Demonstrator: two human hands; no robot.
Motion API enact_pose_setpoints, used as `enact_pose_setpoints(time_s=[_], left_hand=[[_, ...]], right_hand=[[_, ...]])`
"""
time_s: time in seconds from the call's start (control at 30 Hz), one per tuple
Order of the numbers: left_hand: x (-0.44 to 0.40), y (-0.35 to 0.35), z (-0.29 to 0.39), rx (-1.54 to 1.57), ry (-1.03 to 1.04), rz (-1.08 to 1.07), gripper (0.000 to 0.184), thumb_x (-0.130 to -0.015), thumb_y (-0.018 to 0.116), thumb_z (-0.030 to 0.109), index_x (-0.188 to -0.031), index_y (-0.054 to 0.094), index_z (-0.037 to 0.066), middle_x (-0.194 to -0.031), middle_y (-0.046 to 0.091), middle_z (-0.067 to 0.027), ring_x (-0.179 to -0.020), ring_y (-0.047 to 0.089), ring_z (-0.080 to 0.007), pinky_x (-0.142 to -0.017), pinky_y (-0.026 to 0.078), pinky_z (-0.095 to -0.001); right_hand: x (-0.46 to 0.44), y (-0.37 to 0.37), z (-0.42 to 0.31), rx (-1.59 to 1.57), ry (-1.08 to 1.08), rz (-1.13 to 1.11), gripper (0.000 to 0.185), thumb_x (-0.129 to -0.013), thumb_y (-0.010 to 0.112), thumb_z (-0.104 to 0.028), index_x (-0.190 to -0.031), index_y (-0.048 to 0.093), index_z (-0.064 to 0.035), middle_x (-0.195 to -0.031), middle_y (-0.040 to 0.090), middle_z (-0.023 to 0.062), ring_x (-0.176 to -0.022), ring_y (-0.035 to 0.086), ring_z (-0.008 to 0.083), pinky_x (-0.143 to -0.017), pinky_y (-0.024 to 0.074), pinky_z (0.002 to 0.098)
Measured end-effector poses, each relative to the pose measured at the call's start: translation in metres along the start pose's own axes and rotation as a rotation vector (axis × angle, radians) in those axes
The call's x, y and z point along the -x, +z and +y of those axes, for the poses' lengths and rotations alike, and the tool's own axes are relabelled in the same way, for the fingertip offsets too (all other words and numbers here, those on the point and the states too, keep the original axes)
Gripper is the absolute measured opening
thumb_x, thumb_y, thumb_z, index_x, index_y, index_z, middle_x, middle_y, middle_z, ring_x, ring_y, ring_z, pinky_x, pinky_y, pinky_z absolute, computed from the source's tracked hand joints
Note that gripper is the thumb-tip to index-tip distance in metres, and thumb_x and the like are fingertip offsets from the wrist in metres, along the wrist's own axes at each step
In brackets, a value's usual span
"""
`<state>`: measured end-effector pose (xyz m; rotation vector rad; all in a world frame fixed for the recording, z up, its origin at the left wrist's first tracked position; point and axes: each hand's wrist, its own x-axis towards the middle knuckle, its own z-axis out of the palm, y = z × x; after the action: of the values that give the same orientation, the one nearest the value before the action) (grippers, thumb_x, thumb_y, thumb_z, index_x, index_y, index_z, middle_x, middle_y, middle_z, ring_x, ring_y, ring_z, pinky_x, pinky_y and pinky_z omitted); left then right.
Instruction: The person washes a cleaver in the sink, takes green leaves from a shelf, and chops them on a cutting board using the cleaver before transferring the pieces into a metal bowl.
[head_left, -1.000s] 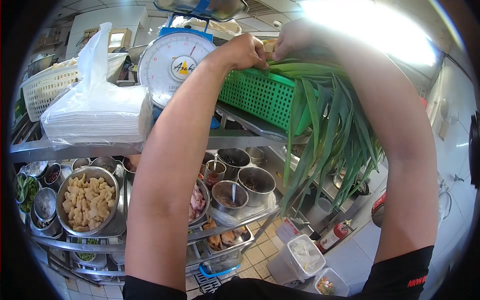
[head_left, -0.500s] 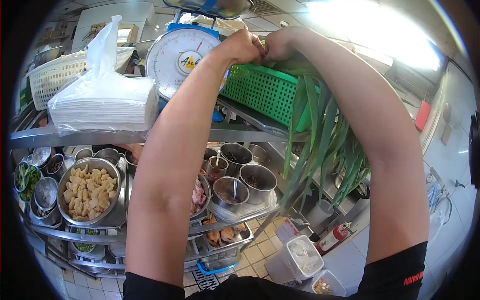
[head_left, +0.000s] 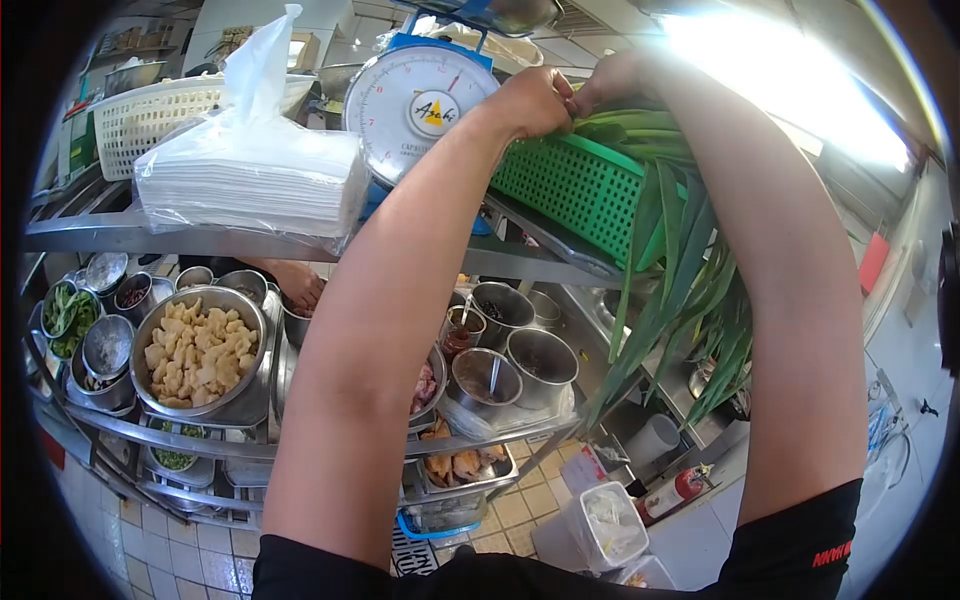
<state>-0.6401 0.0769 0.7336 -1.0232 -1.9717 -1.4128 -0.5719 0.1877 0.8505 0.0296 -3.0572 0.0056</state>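
Observation:
Both hands are raised over the near rim of a green perforated basket [head_left: 580, 190]. My left hand [head_left: 537, 101] is closed, fingers curled inward, beside the dial of a blue scale [head_left: 435, 108]. Close to it, my right hand [head_left: 612, 80] has its fingers bent together at the same spot. What lies between the fingertips is too small to make out. Long green leafy stalks [head_left: 670, 215] lie in the basket and hang over its right end, beneath my right forearm.
A bagged stack of white paper [head_left: 250, 180] and a cream basket [head_left: 150, 120] stand left on the shelf. Below are a bowl of pale chunks [head_left: 200, 352], metal pots [head_left: 541, 358] and a co-worker's hand [head_left: 298, 285]. A fire extinguisher [head_left: 680, 487] is lower right.
The view has shifted, so the shelf, scale and basket sit farther right. My hands remain close together at the basket rim. The co-worker's hand now shows more clearly over the pots.

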Motion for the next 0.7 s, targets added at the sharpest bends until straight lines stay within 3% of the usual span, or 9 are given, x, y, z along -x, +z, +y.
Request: enact_pose_setpoints(time_s=[0.1,0.17,0.23,0.3,0.37,0.43,0.7], left_hand=[[0.001,-0.001,0.001,0.027,-0.023,-0.015,0.055,-0.072,0.077,-0.003,-0.123,0.056,-0.004,-0.114,0.071,-0.0125,-0.107,0.065,-0.0212,-0.09,0.051,-0.0319],[0.0,0.0,-0.001,0.066,-0.016,-0.025,0.056,-0.072,0.077,-0.002,-0.124,0.056,-0.003,-0.115,0.071,-0.0124,-0.108,0.065,-0.0213,-0.09,0.051,-0.0324],[-0.001,0.0,-0.004,0.035,0.007,0.013,0.055,-0.069,0.082,0.009,-0.119,0.063,0.001,-0.111,0.071,-0.0148,-0.101,0.068,-0.024,-0.086,0.054,-0.0334],[-0.006,0.0,-0.007,-0.008,0.009,0.009,0.057,-0.069,0.083,0.011,-0.121,0.062,0.001,-0.114,0.07,-0.0154,-0.103,0.067,-0.0253,-0.088,0.053,-0.0341],[-0.005,0.0,-0.007,-0.052,0.008,0.004,0.059,-0.069,0.083,0.012,-0.123,0.061,0.0,-0.116,0.07,-0.016,-0.106,0.067,-0.0265,-0.091,0.052,-0.0347],[0.0,0.0,-0.001,-0.079,0.008,-0.015,0.061,-0.075,0.079,0.002,-0.129,0.052,-0.004,-0.115,0.071,-0.0144,-0.108,0.065,-0.0228,-0.095,0.049,-0.0335],[0.001,0.003,-0.002,-0.117,0.059,-0.007,0.059,-0.077,0.079,0.006,-0.129,0.052,-0.003,-0.112,0.071,-0.0153,-0.107,0.067,-0.0239,-0.096,0.049,-0.034]], right_hand=[[-0.003,-0.005,-0.002,0.207,0.066,0.02,0.021,-0.074,0.069,-0.015,-0.094,0.07,-0.0082,-0.087,0.068,0.0065,-0.075,0.064,0.0185,-0.069,0.054,0.035],[-0.002,-0.006,-0.003,0.182,0.027,-0.087,0.03,-0.076,0.07,-0.013,-0.105,0.068,-0.0066,-0.091,0.067,0.0082,-0.078,0.064,0.0207,-0.069,0.0544,0.0364],[0.003,-0.007,-0.01,0.226,0.047,-0.093,0.031,-0.077,0.069,-0.013,-0.107,0.066,-0.0062,-0.093,0.066,0.0089,-0.079,0.064,0.0211,-0.068,0.054,0.0365],[0.007,-0.002,-0.018,0.272,0.061,-0.098,0.033,-0.078,0.068,-0.014,-0.11,0.064,-0.0057,-0.095,0.066,0.0096,-0.08,0.063,0.0214,-0.068,0.0536,0.0365],[0.009,0.004,-0.022,0.252,0.09,-0.076,0.03,-0.081,0.065,-0.015,-0.109,0.063,-0.0054,-0.097,0.065,0.0104,-0.082,0.063,0.0223,-0.067,0.0531,0.0376],[-0.004,0.004,-0.016,0.257,0.081,-0.068,0.027,-0.082,0.065,-0.018,-0.107,0.064,-0.0058,-0.094,0.065,0.0099,-0.079,0.063,0.0225,-0.066,0.0527,0.0386],[-0.009,0.003,-0.004,0.369,0.041,0.014,0.03,-0.082,0.071,-0.028,-0.103,0.072,-0.0067,-0.094,0.07,0.01,-0.077,0.066,0.0243,-0.069,0.0531,0.041]])
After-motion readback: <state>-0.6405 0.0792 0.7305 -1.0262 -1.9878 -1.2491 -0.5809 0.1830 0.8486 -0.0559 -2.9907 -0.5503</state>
